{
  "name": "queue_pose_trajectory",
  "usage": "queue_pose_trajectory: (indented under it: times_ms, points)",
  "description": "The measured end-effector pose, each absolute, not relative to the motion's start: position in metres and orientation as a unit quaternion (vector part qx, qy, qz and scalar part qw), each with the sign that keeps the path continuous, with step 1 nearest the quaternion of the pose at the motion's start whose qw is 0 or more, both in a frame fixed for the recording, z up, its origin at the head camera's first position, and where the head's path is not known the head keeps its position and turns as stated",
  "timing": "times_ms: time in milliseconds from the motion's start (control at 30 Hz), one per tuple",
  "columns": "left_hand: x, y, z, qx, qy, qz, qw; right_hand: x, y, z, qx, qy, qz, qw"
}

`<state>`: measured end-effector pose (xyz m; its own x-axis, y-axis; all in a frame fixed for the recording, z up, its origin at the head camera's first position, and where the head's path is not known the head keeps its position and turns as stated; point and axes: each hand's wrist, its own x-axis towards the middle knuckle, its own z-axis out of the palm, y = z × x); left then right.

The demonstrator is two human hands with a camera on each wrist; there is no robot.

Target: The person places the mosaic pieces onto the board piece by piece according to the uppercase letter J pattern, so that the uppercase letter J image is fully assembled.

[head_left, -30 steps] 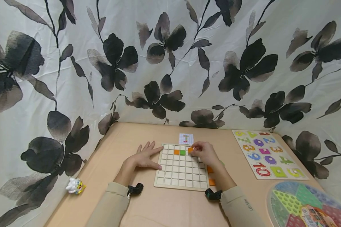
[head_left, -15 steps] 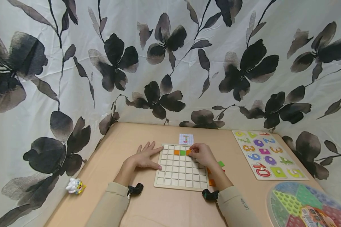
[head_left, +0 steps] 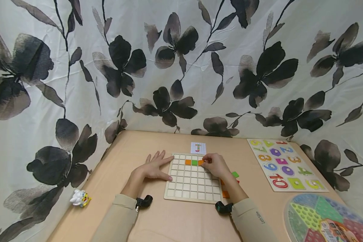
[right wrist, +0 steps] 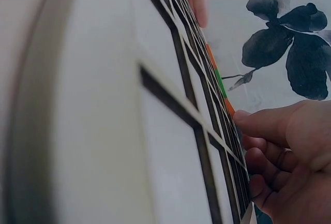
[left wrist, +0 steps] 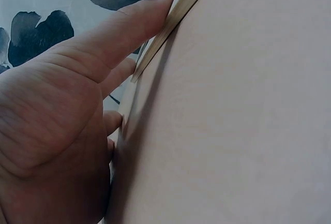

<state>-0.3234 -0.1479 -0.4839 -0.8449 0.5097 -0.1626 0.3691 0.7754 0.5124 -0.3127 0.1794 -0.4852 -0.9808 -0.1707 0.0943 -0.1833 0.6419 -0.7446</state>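
Observation:
A wooden grid board (head_left: 184, 186) with rows of pale square cells lies in the middle of the table in the head view. Near its top, an orange tile (head_left: 188, 162), a green tile (head_left: 194, 162) and a second orange tile (head_left: 200, 162) sit side by side. My right hand (head_left: 216, 165) pinches that second orange tile at the row's right end; its thumb tip (right wrist: 241, 118) is right at the tile in the right wrist view. My left hand (head_left: 151, 169) lies spread at the board's left side, with index finger and thumb touching the board's edge.
A small pattern card (head_left: 197, 148) lies behind the board. Loose orange (head_left: 225, 194) and green tiles (head_left: 235, 174) lie to its right, partly hidden by my right forearm. Farther right are a number puzzle board (head_left: 270, 158) and a round plastic container (head_left: 305, 211). A toy figurine (head_left: 79, 198) stands left.
My right hand has brought the second orange tile slightly left and down, into line beside the green tile. Over the last half second it has barely moved. The left hand stays put.

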Motion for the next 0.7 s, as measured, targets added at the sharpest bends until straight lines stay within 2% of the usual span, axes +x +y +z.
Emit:
queue_pose_trajectory:
  times_ms: [700]
  points:
    - [-0.322,-0.148,-0.484,0.235,0.93,0.24,0.15,-0.306,0.186,-0.475,0.106,-0.897,0.43,0.003]
